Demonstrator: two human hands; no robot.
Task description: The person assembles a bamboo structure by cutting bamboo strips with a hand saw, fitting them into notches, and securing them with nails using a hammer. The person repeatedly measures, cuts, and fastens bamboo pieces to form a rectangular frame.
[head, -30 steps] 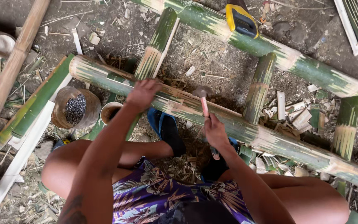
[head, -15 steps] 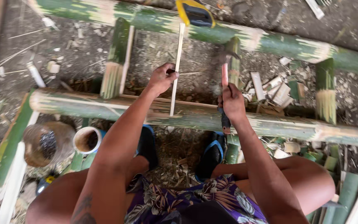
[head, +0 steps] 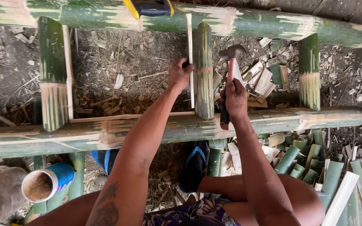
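Bare dirt ground [head: 147,54] strewn with bamboo offcuts [head: 306,163] and chips; a green bamboo frame [head: 105,134] lies across it, a blue can [head: 49,182] beside

Left hand [head: 180,74] pinches bamboo strip [head: 189,50]; right hand [head: 235,97] apparently grips hammer [head: 232,56].

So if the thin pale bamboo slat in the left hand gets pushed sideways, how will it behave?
The thin pale bamboo slat looks narrow and long, so it probably flexes rather than staying stiff. It seems light, pinched by the left hand alone. Leaning against the upright green bamboo piece, it would likely slide along it.
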